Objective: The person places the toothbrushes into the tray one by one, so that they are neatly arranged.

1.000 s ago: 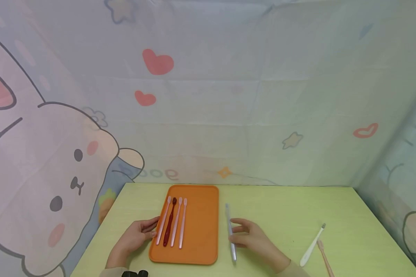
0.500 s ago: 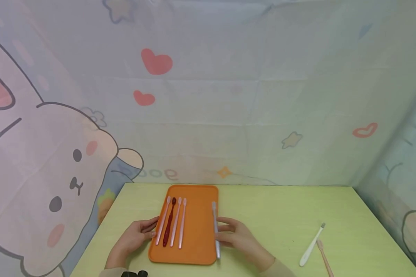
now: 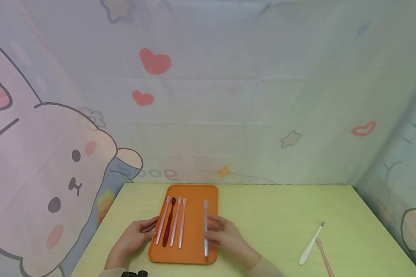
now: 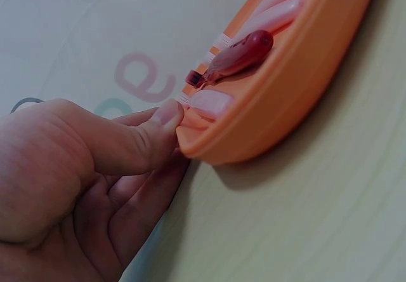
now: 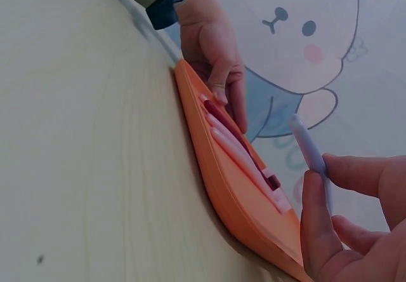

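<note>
An orange tray (image 3: 194, 234) lies on the table, holding a dark red toothbrush (image 3: 167, 229) and three pink toothbrushes (image 3: 182, 227) side by side along its left half. My left hand (image 3: 133, 237) grips the tray's left rim, thumb on top and fingers against the outer side, as the left wrist view shows. Over the tray's right half, my right hand (image 3: 228, 239) pinches a pale lavender toothbrush (image 3: 205, 215) between thumb and fingertips, head pointing away from me. The right wrist view shows this toothbrush (image 5: 308, 143) raised above the tray, its lower part hidden behind fingers.
On the right of the pale yellow table (image 3: 263, 207) lie a white toothbrush (image 3: 310, 246) with a grey head and a peach toothbrush (image 3: 324, 257), close together. A printed cloth backdrop (image 3: 208, 96) hangs behind the table's far edge.
My right hand has carried the lavender toothbrush leftward from beside the tray to over its right half. The left hand has stayed on the tray's rim.
</note>
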A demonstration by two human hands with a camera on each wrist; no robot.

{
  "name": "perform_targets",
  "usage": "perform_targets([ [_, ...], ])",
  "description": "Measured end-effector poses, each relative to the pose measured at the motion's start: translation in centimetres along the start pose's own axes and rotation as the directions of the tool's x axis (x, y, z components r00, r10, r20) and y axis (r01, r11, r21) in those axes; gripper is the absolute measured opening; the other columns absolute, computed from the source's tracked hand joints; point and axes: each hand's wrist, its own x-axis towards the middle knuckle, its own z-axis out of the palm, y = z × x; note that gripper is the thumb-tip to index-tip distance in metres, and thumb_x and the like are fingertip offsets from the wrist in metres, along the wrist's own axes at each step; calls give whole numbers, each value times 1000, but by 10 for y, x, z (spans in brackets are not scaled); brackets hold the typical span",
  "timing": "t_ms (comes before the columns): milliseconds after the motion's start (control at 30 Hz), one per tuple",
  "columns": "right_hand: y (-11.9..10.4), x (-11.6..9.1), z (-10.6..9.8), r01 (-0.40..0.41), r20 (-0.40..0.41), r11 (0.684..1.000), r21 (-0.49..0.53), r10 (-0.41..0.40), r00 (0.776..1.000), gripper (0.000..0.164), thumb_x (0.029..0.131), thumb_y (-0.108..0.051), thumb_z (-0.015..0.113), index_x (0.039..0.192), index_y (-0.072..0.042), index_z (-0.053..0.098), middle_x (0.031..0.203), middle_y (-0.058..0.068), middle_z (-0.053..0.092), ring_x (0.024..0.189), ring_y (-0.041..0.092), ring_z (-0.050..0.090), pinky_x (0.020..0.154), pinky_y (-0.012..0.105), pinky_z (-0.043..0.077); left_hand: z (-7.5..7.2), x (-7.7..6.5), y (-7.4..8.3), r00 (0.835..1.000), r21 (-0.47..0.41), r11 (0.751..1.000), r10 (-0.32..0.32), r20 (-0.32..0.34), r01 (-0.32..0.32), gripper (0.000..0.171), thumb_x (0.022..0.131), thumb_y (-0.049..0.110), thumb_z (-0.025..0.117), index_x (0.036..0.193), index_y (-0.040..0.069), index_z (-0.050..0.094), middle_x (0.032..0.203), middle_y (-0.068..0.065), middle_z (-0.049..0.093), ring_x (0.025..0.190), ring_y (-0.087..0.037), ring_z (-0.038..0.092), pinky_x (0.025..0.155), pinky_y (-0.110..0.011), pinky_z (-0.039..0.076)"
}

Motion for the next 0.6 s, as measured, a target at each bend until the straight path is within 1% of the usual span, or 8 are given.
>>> perform_targets([
  [167, 1, 7, 15, 22, -14, 1000, -13, -22, 1000, 68, 91, 6, 77, 152, 14, 48, 131, 33, 65, 104, 26, 73, 87, 43, 65, 0, 0, 0, 1000, 4, 1000, -5, -5, 5, 56, 101, -4, 67, 154, -12, 49, 153, -31, 52, 142, -44, 51, 105, -36, 56],
  [333, 1, 15, 30, 31, -41, 999, -25, -32, 999, 67, 89, 10, 77, 150, 14, 50, 127, 33, 67, 98, 26, 74, 84, 45, 66, -1, -1, 1, 1000, 11, 1000, -5, -8, 5, 56, 101, -4, 68, 153, -12, 49, 153, -31, 52, 142, -44, 51, 105, -37, 55],
  [467, 3, 21, 38, 16, -73, 999, -36, -18, 997, 67, 87, 11, 78, 149, 13, 52, 123, 28, 70, 97, 27, 74, 84, 44, 66, 0, -1, 2, 1000, 17, 1000, 6, 0, -6, 57, 101, -3, 68, 153, -13, 48, 153, -31, 51, 142, -44, 51, 107, -38, 54],
  [600, 6, 27, 44, 6, -106, 998, -63, -13, 994, 68, 86, 9, 80, 148, 11, 54, 119, 20, 72, 97, 26, 74, 83, 41, 66, 0, -1, 1, 1000, 18, 1000, 6, -2, -6, 56, 101, -4, 68, 153, -13, 49, 153, -31, 52, 142, -44, 51, 108, -38, 53],
])
